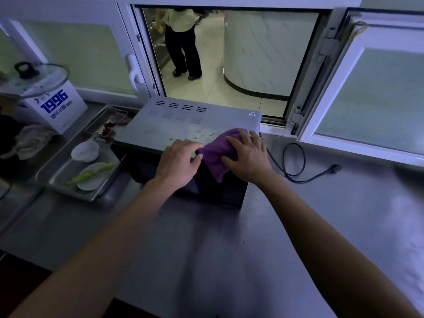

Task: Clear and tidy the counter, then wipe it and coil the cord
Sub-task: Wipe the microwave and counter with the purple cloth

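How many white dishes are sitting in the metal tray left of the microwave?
2 in the metal tray: a small white bowl at the far end, and a white plate holding green vegetable pieces nearer the front. Others may be hidden.

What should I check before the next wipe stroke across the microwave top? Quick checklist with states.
1. Purple cloth under right hand: ok.
2. Left hand steadying the microwave front edge: ok.
3. Top free of crumbs: not ok, green specks ahead of the cloth.
4. Power cord unplugged, plug lying on the counter: ok.
5. Cord coiled: not ok, loose loop.
6. Cloth damp: cannot tell.
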Tool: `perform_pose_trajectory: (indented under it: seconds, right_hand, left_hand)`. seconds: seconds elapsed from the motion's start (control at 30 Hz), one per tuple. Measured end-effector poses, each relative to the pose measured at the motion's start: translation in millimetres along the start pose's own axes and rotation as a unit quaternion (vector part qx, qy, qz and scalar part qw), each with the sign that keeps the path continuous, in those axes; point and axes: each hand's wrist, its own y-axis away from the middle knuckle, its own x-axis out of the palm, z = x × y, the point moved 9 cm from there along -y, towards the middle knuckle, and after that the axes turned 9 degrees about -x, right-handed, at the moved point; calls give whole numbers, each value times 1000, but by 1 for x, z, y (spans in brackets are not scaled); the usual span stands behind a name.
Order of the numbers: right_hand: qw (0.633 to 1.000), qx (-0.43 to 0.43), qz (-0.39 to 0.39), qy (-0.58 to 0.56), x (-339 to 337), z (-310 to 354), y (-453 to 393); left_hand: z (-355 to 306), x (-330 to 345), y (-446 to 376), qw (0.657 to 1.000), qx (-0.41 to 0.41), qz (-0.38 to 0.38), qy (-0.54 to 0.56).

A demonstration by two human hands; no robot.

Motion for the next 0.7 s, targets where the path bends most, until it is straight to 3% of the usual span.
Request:
perform_pose_trajectory:
  seconds: [0.23, 0.7]
  right_hand:
    - [994, 5, 78, 77, 28, 17, -21]
    - [992, 19, 83, 96, 62, 73, -79]
  left_hand:
    - [29, 0, -9, 1000, 4, 10, -15]
    - [135, -24, -40, 998, 52, -18, -17]
